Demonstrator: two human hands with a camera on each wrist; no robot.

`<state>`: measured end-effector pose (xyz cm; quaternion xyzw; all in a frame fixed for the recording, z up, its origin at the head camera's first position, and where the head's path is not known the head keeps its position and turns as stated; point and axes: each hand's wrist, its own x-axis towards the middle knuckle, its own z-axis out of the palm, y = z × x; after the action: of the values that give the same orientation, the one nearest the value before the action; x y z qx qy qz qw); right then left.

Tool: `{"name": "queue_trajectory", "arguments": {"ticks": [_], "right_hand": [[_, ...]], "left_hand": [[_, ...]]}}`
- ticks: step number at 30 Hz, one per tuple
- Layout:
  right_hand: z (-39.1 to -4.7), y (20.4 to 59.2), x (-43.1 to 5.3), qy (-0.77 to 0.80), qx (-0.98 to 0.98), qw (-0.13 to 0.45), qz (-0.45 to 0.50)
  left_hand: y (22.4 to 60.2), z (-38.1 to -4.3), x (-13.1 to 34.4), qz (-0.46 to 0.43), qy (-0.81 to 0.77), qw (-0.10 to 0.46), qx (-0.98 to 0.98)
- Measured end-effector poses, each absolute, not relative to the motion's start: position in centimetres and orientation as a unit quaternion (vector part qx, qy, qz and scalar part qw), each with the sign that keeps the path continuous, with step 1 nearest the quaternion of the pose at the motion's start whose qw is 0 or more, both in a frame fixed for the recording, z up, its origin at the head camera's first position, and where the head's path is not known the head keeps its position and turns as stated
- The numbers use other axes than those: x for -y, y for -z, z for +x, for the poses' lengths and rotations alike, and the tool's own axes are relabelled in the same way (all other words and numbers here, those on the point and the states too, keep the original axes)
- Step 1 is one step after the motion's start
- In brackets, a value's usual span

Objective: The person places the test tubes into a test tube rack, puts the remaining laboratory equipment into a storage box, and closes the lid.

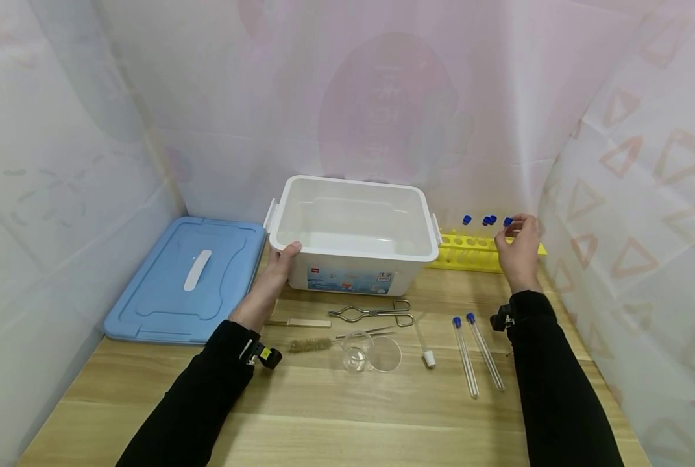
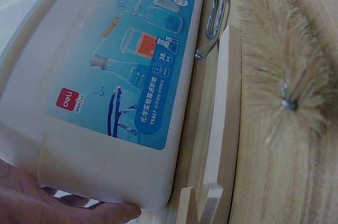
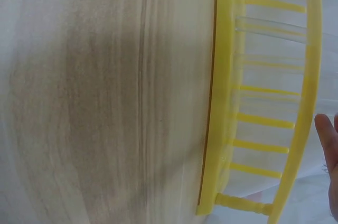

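My left hand grips the front left corner of a white plastic box, thumb at its rim. In the left wrist view, its fingers lie against the box's end, beside a blue label. My right hand is at the right end of a yellow test tube rack, pinching a blue-capped test tube at its top. Several clear tubes stand in the rack, other blue caps showing above it. In the right wrist view, only part of the right hand shows; the cap is out of sight.
A blue lid lies left of the box. In front lie crucible tongs, a wooden test tube clamp, a bristle brush, clear glassware, a white-tipped rod and two capped tubes. Curtains surround the table.
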<state>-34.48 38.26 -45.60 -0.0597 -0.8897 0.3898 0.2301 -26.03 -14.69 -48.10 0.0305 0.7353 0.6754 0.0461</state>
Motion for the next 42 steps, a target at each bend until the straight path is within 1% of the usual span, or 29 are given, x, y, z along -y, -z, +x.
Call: {"name": "queue_trajectory", "arguments": {"ticks": [9, 17, 23, 29, 37, 42], "right_hand": [[-34.2, 45.4, -38.6, -0.387, 0.895, 0.208, -0.070], [-32.8, 45.1, -38.9, -0.415, 0.890, 0.177, -0.068], [-31.9, 44.0, -38.6, -0.415, 0.890, 0.173, -0.073], [-30.7, 43.2, -38.0, -0.398, 0.904, 0.144, -0.060], [-28.8, 42.7, -37.1, -0.357, 0.924, 0.130, -0.033], [-27.5, 42.4, -36.9, -0.330, 0.939, 0.095, -0.007]], "left_hand": [[48.1, -26.1, 14.7, 0.030, -0.679, 0.049, -0.732], [48.0, -26.1, 14.7, 0.031, -0.684, 0.051, -0.727], [48.0, -25.9, 14.8, 0.030, -0.675, 0.052, -0.735], [48.0, -25.9, 14.9, 0.031, -0.678, 0.051, -0.732], [48.0, -26.1, 14.6, 0.031, -0.684, 0.049, -0.727], [48.0, -26.1, 14.7, 0.030, -0.683, 0.047, -0.728]]}}
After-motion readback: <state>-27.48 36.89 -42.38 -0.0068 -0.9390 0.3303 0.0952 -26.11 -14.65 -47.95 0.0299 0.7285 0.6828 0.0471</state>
